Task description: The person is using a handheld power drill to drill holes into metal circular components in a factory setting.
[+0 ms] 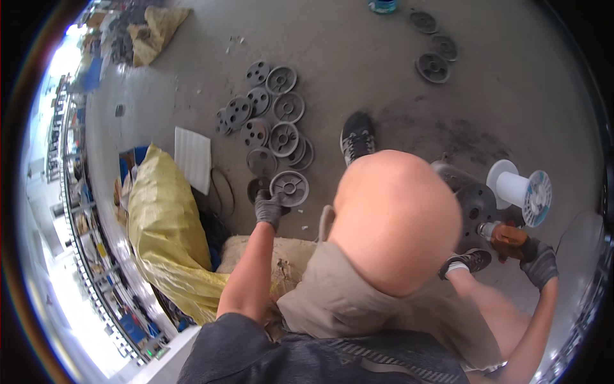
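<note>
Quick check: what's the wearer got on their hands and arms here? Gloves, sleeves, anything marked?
Both hands are gloved. The left hand wears a dark grey knit glove; the right hand wears a similar dark grey one, cuff at the wrist. The forearms are bare, with no long sleeves. A dark grey short sleeve covers the left upper arm. No markings or cables are visible.

one head-worn fisheye view, looking steeply down from above

the camera sits high over a seated worker, facing the concrete floor [358,64]; the blurred head and shoulders fill the lower middle close to the lens, both arms reach outward left and right, and the scattered grey metal discs [275,121] lie farther off ahead. edges curve toward the dark round rim. no second view shares the scene.
</note>
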Tool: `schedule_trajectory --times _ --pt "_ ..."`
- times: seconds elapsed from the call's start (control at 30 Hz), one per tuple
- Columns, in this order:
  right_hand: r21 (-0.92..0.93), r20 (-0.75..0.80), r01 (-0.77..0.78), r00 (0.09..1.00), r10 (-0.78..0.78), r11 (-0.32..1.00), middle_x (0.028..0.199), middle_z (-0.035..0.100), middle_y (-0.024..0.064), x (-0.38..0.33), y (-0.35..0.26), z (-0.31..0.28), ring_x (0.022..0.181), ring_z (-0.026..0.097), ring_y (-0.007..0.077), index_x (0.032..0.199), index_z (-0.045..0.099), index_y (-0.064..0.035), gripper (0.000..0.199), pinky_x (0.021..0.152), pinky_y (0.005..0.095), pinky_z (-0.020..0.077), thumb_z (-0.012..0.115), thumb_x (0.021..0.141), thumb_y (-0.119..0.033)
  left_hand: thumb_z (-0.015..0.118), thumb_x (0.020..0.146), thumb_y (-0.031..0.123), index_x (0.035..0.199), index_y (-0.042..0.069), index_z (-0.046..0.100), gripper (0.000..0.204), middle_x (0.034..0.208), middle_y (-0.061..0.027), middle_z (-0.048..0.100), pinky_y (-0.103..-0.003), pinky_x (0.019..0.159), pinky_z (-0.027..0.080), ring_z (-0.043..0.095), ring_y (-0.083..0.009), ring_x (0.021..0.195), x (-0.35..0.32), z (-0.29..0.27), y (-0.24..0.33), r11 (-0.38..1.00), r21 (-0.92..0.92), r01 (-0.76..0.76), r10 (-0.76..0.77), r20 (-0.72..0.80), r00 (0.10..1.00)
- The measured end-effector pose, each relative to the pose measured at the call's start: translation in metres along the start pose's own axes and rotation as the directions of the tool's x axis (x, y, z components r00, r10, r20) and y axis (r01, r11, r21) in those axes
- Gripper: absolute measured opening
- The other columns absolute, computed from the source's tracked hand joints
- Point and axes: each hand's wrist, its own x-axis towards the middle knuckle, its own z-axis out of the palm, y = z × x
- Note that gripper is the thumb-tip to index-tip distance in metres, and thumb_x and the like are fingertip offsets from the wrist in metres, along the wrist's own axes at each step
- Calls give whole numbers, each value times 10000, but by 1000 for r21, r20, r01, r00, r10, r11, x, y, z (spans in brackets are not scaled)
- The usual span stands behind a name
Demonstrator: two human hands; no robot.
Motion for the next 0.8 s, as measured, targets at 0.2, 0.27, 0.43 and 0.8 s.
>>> schedule_trajectory --times 0.2,0.27,0.43,0.8 --pt "33 44 15 999 -17 999 997 747 239 1 -23 0 991 717 432 1104 738 -57 386 856 466 585 793 734 -151 699 986 100 1197 24 701 224 1010 -68 736 -314 751 557 662 -152 881 -39 9 180 541 279 -793 767 223 602" --pt "-184 47 4 999 5 983 995 757 223 -24 -17 -9 1003 733 402 1119 742 -78 402 890 464 589 794 737 -194 699 982 106 1232 45 708 258 972 -50 722 -324 793 539 642 -166 875 -70 51 244 566 148 -811 735 355 578" --pt "-256 136 30 991 6 966 1052 767 210 -29 -15 12 1020 746 375 1155 730 -119 444 896 477 594 786 721 -195 689 976 110 1282 64 700 309 1019 -73 694 -325 756 555 657 -185 861 -184 142 389 -84 174 -981 800 599 37" --pt "66 169 -39 985 27 997 1005 769 190 -42 -4 3 988 736 388 1206 716 -112 432 859 467 583 782 790 -211 675 978 171 1366 69 671 402 1200 -117 736 -386 905 574 694 -239 1054 -304 408 221 -138 -18 -990 -55 998 -10"
